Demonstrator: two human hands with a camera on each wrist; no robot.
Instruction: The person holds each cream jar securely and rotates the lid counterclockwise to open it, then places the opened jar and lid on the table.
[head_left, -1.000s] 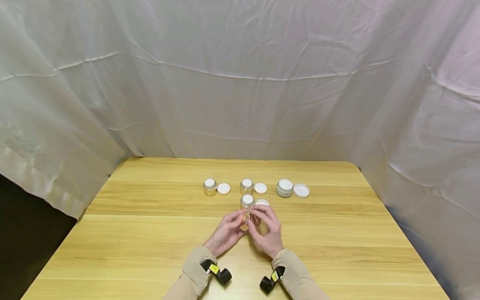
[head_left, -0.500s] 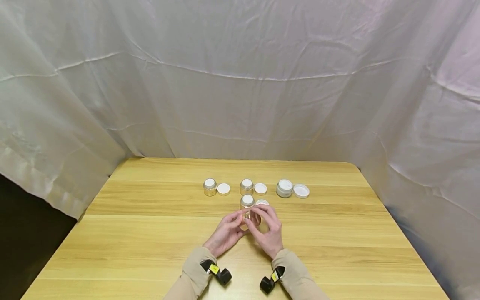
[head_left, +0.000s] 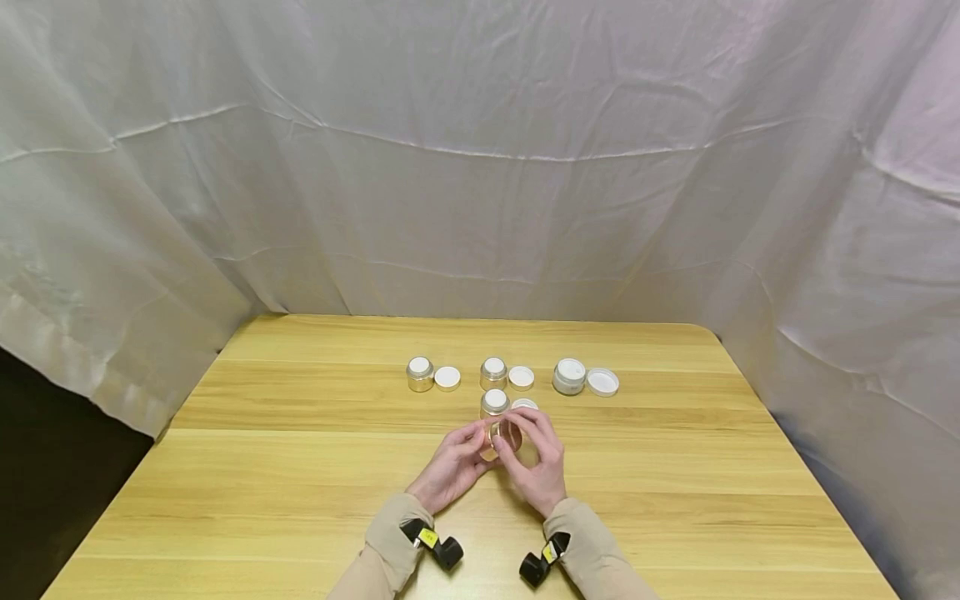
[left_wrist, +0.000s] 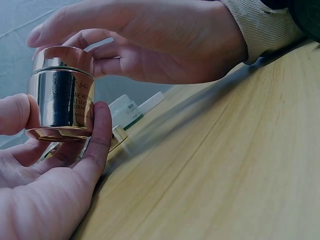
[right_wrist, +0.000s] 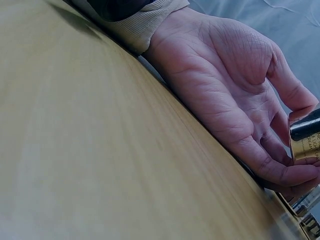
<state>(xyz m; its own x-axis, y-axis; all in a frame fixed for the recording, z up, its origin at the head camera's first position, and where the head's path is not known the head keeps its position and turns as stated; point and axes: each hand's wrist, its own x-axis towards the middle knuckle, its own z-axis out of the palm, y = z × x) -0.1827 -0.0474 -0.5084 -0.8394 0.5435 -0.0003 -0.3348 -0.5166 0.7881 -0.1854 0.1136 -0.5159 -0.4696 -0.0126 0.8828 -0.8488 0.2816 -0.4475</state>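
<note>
My left hand (head_left: 448, 471) holds a shiny gold cream jar (left_wrist: 60, 102), its thumb and fingers around the body. Dark lettering shows on the jar's side in the left wrist view. On top sits a gold lid (left_wrist: 65, 57), with a thin seam between it and the body. My right hand (head_left: 538, 467) curls its thumb and fingers around this lid from the right. The right wrist view shows the left hand's palm (right_wrist: 215, 85) and part of the jar at the right edge.
Beyond the hands, a jar (head_left: 494, 402) stands with its white lid (head_left: 524, 405), partly covered by the right hand. Farther back are a left jar (head_left: 420, 375), a middle jar (head_left: 493, 374) and a larger greyish jar (head_left: 569, 377), each beside a lid. A grey curtain (head_left: 480, 208) hangs behind the table.
My right thumb and fingers shift slightly at the lid, while the left hand keeps its hold on the jar in the same place. The other jars and lids have not moved.
</note>
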